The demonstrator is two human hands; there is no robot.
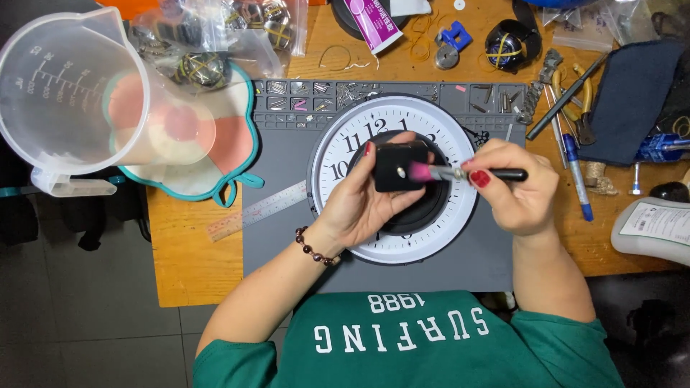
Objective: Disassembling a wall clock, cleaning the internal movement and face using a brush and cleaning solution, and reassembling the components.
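Observation:
My left hand [363,205] holds a small black square box [399,167], a clock movement, above the middle of a round white clock face [338,154] with black numerals. My right hand [514,187] grips a small brush [460,173] with a black handle, silver ferrule and pink bristles. The bristles touch the front of the black box. The clock face lies flat on a grey work mat [280,237]. A black round part sits at the dial's centre, mostly hidden by my hands.
A clear measuring jug [68,93] stands at the left beside a teal-edged pad [237,144]. A steel ruler [255,212] crosses the mat's left edge. Pliers, pens and a screwdriver [568,93] lie at the right by a dark cloth [629,100]. Bags of parts sit behind.

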